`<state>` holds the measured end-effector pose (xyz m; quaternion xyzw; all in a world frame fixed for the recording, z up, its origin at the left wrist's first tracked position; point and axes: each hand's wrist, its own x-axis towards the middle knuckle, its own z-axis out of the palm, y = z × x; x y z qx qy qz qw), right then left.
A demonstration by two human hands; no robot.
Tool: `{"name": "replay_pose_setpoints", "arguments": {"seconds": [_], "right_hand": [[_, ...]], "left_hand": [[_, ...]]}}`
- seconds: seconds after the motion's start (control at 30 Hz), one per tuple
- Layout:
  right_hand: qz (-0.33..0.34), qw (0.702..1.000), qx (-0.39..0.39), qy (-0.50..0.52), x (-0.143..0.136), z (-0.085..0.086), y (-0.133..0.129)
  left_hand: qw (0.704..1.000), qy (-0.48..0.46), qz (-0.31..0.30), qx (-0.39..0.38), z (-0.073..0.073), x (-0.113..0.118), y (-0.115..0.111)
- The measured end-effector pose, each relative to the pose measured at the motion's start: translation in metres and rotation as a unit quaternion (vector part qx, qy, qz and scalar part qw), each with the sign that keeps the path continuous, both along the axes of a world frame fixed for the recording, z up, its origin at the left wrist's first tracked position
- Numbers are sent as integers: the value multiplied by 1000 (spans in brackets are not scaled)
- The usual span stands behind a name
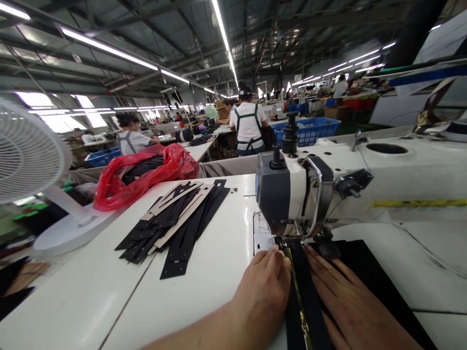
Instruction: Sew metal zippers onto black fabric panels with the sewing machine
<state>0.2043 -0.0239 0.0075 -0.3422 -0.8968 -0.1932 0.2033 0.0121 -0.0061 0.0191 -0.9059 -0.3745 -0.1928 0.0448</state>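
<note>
A gold-toothed zipper on black tape runs lengthwise under the presser foot of a white and grey sewing machine. My left hand is closed, its curled fingers pinching the left edge of the zipper tape just in front of the foot. Stretched out flat, my right hand presses on the zipper's right side and on a black panel of fabric or leather. That panel reaches under the machine arm to the right. The fingertips of both hands are close to the needle area, which the machine head partly hides.
On the white table left of the machine lies a loose pile of black strips, some with beige backs. Behind it sit a red plastic bag and a white fan. Beyond are a blue crate and people at other tables.
</note>
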Motion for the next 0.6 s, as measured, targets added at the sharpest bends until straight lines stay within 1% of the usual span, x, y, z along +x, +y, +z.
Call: {"name": "replay_pose_setpoints", "arguments": {"seconds": [0.13, 0.23, 0.4, 0.53, 0.6], "right_hand": [[6, 1000, 7, 1, 0, 0, 0], [3, 1000, -9, 5, 1, -1, -1], [-5, 999, -42, -3, 0, 0, -1], [-9, 998, -58, -10, -1, -1, -2], [-10, 999, -52, -9, 0, -2, -2]], "left_hand": [[1000, 9, 11, -14, -2, 1, 0], [1000, 14, 16, -7, -3, 0, 0], [1000, 19, -1, -2, -1, -2, 0], [999, 31, 8, -7, 1, -2, -1], [999, 42, 15, -10, 2, -1, -1]]}}
